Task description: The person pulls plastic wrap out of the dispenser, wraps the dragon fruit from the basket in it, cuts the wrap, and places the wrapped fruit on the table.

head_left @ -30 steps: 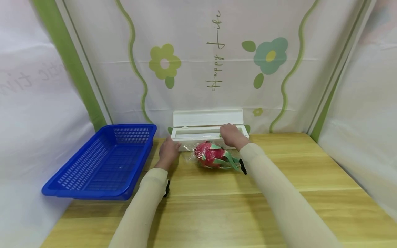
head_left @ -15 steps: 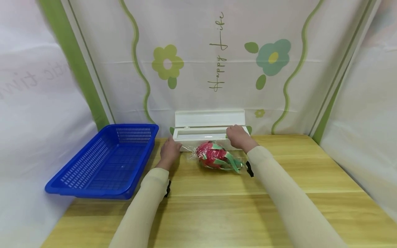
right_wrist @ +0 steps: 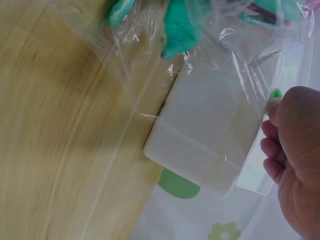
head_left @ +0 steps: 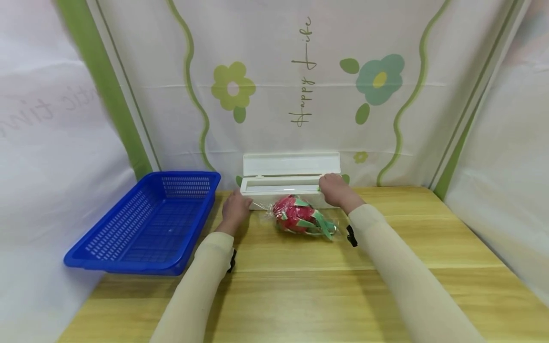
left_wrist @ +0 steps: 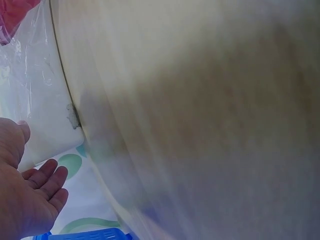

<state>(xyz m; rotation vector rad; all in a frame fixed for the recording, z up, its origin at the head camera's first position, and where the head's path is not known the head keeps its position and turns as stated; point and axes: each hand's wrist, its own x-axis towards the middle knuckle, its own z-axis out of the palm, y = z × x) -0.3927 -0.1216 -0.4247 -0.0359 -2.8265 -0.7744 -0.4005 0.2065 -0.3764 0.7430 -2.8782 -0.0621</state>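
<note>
A white cling film dispenser (head_left: 259,202) stands against the back curtain, its lid (head_left: 291,164) raised. My left hand (head_left: 236,209) holds its left end, the thumb on the front face; in the left wrist view the other fingers curve loosely past the end. Towards the right end, my right hand (head_left: 336,191) pinches a small green slide cutter (right_wrist: 276,93) on the top edge. A red dragon fruit (head_left: 296,215) with green scales lies in front of the dispenser. Clear film (right_wrist: 135,85) covers it and stretches up over the dispenser's front. My right fingers partly hide the cutter.
To the left, a blue plastic basket (head_left: 165,233) sits on the wood-grain table (head_left: 291,300). A printed white curtain (head_left: 274,114) encloses the back and both sides.
My right hand has slid to the right along the dispenser's top with the slide cutter. The left hand stays at the left end. The view has shifted slightly.
</note>
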